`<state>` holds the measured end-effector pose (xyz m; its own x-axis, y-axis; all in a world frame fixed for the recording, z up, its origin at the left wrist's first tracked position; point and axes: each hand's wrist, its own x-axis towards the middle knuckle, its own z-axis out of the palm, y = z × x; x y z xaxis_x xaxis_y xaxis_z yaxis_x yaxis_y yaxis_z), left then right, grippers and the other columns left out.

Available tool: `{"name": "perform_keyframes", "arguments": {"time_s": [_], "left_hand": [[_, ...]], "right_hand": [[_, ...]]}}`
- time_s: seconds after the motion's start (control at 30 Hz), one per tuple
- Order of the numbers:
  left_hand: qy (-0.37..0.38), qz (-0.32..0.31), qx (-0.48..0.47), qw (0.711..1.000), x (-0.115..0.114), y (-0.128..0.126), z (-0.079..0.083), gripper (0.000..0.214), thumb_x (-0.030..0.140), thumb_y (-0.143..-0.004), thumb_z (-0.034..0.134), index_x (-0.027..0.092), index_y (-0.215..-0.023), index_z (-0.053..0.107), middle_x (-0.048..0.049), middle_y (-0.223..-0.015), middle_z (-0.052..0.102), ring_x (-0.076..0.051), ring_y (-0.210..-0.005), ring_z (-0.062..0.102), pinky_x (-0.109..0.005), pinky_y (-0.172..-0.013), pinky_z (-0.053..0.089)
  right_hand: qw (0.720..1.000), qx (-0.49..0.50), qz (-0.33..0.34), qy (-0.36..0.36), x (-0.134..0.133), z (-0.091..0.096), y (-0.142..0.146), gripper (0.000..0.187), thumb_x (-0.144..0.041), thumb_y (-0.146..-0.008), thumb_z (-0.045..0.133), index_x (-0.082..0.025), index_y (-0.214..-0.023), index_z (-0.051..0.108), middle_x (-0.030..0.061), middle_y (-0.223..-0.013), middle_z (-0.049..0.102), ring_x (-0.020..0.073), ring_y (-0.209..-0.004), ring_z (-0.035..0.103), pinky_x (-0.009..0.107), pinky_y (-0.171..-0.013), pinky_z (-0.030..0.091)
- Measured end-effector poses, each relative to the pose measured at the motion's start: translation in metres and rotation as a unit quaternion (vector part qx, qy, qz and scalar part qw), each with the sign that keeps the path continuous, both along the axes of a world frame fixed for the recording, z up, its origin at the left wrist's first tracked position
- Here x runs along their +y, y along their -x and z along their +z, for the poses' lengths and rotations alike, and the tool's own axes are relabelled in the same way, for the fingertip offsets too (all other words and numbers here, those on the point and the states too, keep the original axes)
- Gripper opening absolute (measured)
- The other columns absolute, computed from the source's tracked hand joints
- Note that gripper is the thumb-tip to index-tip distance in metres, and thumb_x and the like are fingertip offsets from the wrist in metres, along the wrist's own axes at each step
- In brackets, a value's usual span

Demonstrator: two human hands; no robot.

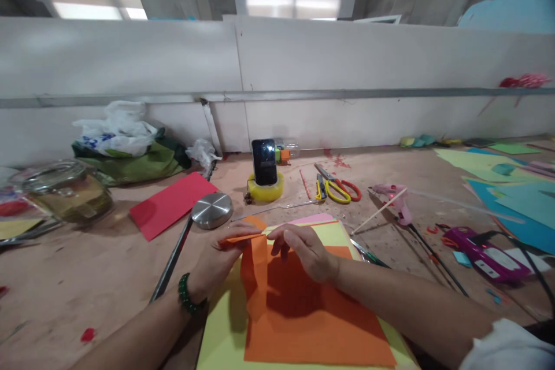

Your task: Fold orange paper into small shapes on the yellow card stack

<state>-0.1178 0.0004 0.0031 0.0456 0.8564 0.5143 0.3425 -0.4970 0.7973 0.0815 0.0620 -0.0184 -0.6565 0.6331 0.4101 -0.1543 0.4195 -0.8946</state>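
Note:
My left hand [219, 260], with a dark green bead bracelet at its wrist, is closed on a folded strip of orange paper [259, 277]. The strip's top edge stands up between the fingers and its lower part hangs down. From the right, my right hand [310, 248] meets the strip's upper corner with curled fingers at its tip; the exact grip is partly hidden. Beneath both hands lies a larger orange sheet [321, 329], on top of yellow sheets [221, 332]. A pink sheet's edge shows at the back of the stack.
Beyond the stack are a phone [264, 162] propped on a yellow tape roll [266, 189], scissors [336, 188] and a round metal lid [212, 210]. To the right lie a pink glue gun [394, 199] and a purple corded device [485, 255]. A red sheet [171, 205] and glass jar [65, 193] are left.

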Motion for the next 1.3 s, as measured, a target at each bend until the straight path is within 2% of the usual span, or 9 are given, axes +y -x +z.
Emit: {"name": "perform_keyframes", "arguments": {"time_s": [0.2,0.33,0.5,0.67,0.73,0.83,0.97,1.17,1.3], "left_hand": [[0.011,-0.021,-0.02,1.0,-0.001,0.001,-0.001,0.015,0.019,-0.081,0.065,0.023,-0.09,0.077,-0.0094,-0.092,0.073,-0.021,-0.086,0.069,-0.034,-0.075,0.058],[-0.014,-0.018,0.02,1.0,-0.005,-0.002,0.003,0.019,0.015,-0.081,0.062,0.022,-0.091,0.077,-0.0092,-0.091,0.072,-0.02,-0.082,0.068,-0.032,-0.072,0.058],[-0.023,0.014,0.095,0.995,-0.007,-0.009,0.006,0.023,0.011,-0.077,0.056,0.018,-0.087,0.075,-0.0047,-0.076,0.07,-0.015,-0.068,0.064,-0.025,-0.062,0.054],[0.157,0.004,0.114,0.981,-0.005,-0.014,0.001,0.017,0.016,-0.075,0.05,0.015,-0.066,0.065,0.0006,-0.058,0.063,-0.012,-0.052,0.057,-0.02,-0.048,0.045],[0.205,-0.007,0.099,0.974,-0.005,-0.015,0.0,0.012,0.016,-0.073,0.05,0.016,-0.073,0.062,0.0022,-0.059,0.062,-0.012,-0.052,0.057,-0.02,-0.048,0.044],[0.219,0.043,0.12,0.967,-0.006,-0.016,0.002,0.018,0.016,-0.068,0.054,0.018,-0.085,0.058,0.0038,-0.066,0.061,-0.013,-0.056,0.057,-0.021,-0.05,0.044],[0.255,0.066,0.14,0.954,-0.006,-0.017,0.003,0.033,0.017,-0.067,0.055,0.019,-0.1,0.055,0.0041,-0.069,0.06,-0.014,-0.059,0.057,-0.024,-0.052,0.045],[0.265,0.052,0.121,0.955,-0.005,-0.019,-0.003,0.042,0.016,-0.067,0.056,0.02,-0.108,0.055,0.0049,-0.069,0.06,-0.013,-0.057,0.056,-0.024,-0.052,0.045],[0.275,0.047,0.082,0.957,-0.004,-0.02,-0.009,0.04,0.019,-0.068,0.057,0.019,-0.108,0.054,0.0062,-0.065,0.055,-0.013,-0.056,0.053,-0.022,-0.048,0.04]], "right_hand": [[0.99,-0.037,-0.009,-0.139,-0.003,0.001,-0.003,0.033,-0.045,-0.096,0.039,-0.019,-0.099,0.059,0.0031,-0.079,0.064,0.0125,-0.064,0.058,0.025,-0.062,0.048],[0.984,-0.043,-0.025,-0.172,-0.005,0.003,-0.004,0.02,-0.037,-0.093,0.046,-0.02,-0.094,0.054,0.0025,-0.08,0.063,0.0121,-0.065,0.056,0.024,-0.061,0.046],[0.994,-0.073,-0.021,-0.083,-0.003,0.007,-0.003,0.027,-0.039,-0.081,0.061,-0.019,-0.098,0.054,0.0036,-0.092,0.06,0.0126,-0.067,0.055,0.026,-0.063,0.046],[0.994,-0.078,0.027,0.07,0.003,0.007,0.003,0.024,-0.042,-0.085,0.053,-0.018,-0.086,0.059,-0.0004,-0.074,0.056,0.0118,-0.063,0.048,0.023,-0.056,0.039],[0.988,-0.08,0.036,0.124,0.006,0.006,0.006,0.022,-0.039,-0.08,0.057,-0.018,-0.083,0.06,-0.0019,-0.069,0.054,0.0107,-0.059,0.045,0.023,-0.054,0.036],[0.976,-0.1,0.021,0.19,0.009,0.004,0.008,0.019,-0.029,-0.066,0.065,-0.016,-0.079,0.061,-0.0019,-0.069,0.056,0.01,-0.059,0.047,0.022,-0.054,0.036],[0.951,-0.131,0.032,0.28,0.01,0.008,0.009,0.02,-0.035,-0.066,0.062,-0.015,-0.071,0.061,-0.0042,-0.058,0.049,0.0083,-0.051,0.042,0.021,-0.047,0.03],[0.956,-0.173,0.046,0.232,0.007,0.01,0.01,0.019,-0.03,-0.062,0.069,-0.016,-0.07,0.061,-0.0033,-0.062,0.054,0.0092,-0.054,0.046,0.022,-0.051,0.034],[0.962,-0.178,0.013,0.208,0.006,0.003,0.011,0.012,-0.025,-0.059,0.064,-0.015,-0.067,0.061,-0.0026,-0.061,0.055,0.0099,-0.055,0.046,0.023,-0.053,0.033]]}}
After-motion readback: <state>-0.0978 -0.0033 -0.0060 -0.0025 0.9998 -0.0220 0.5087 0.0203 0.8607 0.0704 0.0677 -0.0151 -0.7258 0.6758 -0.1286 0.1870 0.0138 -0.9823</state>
